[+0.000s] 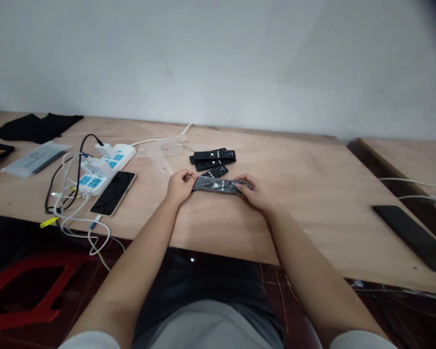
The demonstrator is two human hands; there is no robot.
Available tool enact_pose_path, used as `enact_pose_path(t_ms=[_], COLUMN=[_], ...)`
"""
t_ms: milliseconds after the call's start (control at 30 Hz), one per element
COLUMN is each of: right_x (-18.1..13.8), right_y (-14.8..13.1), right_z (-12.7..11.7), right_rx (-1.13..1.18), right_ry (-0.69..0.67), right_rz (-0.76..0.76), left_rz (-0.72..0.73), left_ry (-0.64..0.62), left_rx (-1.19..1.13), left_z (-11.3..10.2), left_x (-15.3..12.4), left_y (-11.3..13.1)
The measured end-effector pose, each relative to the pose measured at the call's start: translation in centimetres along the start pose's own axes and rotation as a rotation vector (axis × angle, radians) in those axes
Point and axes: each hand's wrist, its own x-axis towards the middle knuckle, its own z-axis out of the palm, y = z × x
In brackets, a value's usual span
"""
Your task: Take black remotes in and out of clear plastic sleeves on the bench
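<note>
A black remote control in a clear plastic wrapper point(218, 185) lies crosswise on the wooden table point(305, 213). My left hand point(180, 186) pinches its left end and my right hand point(256, 193) grips its right end, fingers curled. Just behind it lies a small pile of bare black remotes point(213, 160). An empty clear plastic bag point(160, 162) lies to the left of that pile.
A white and blue power strip point(107, 165) with tangled cables point(67, 194) and a phone point(114, 193) lie at the left. A black cloth point(38, 126) and a grey packet point(34, 158) sit far left. Another dark phone point(412, 236) lies right. A red stool point(25, 291) stands below.
</note>
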Motion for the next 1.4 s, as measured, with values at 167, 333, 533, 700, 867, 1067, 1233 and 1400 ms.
enact_pose_path(t_ms=[167,333,533,700,867,1067,1233,1400], right_x=[-0.03,-0.13,-0.09,-0.02,-0.04,-0.06,-0.06,-0.10], right_y=[-0.23,-0.68,-0.60,-0.42,-0.43,-0.40,-0.39,-0.46], right_z=[-0.04,-0.09,-0.12,-0.06,-0.10,-0.11,-0.08,-0.08], right_rx=[-0.011,-0.003,-0.006,0.000,-0.014,-0.015,-0.015,0.006], right_ry=[-0.001,-0.006,-0.003,-0.009,-0.013,-0.013,-0.008,-0.012], right_rz=[0.003,0.016,0.018,0.016,0.011,0.011,0.007,0.012], left_rz=[0.003,0.016,0.006,0.018,0.016,0.023,0.030,0.012], left_ry=[0.007,0.004,0.000,0.014,0.035,0.041,0.042,0.042], left_rx=[-0.005,0.000,0.002,-0.018,-0.042,-0.032,-0.033,-0.033], left_z=[0.00,-0.02,0.01,-0.01,0.05,0.03,0.02,0.04], left_x=[-0.02,-0.05,0.00,-0.03,-0.09,-0.11,-0.05,-0.07], left_y=[0.04,0.03,-0.03,0.05,0.22,0.27,0.04,0.11])
